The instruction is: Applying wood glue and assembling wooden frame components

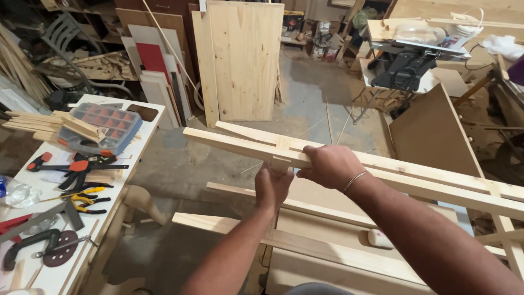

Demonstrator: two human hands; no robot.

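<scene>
**Both hands on wooden frame at joint**

Right hand (329, 165) clamped over the top rail (240, 146) of a pale wooden frame (305, 246), fingers wrapped across the front edge, bracelet (355, 180) at the wrist. Left hand (272, 186) just below, closed around the short upright post (280, 162) where it meets the rail; thumb side up, touching the underside of the rail. Both hands side by side, almost touching.

Top rail running from upper left to lower right, tilted, held above the floor. Second rail (256, 133) just behind it, parallel. Lower rails of the same frame below the forearms, over a light wooden panel. Small white oval object (380, 238) lying on that panel, beneath the right forearm.

White worktable (143, 131) at left, well apart from the hands: compartment organizer box (101, 127) with red-orange contents, stack of thin wood strips (33, 121) beside it, orange-black bar clamp (76, 164), yellow-handled pliers (87, 199), sanding disc (61, 249) near the front edge.

Tall pine boards (240, 60) leaning upright at the back. Table saw (406, 68) on a stand at upper right. Brown sheet (434, 134) leaning beside it.
</scene>
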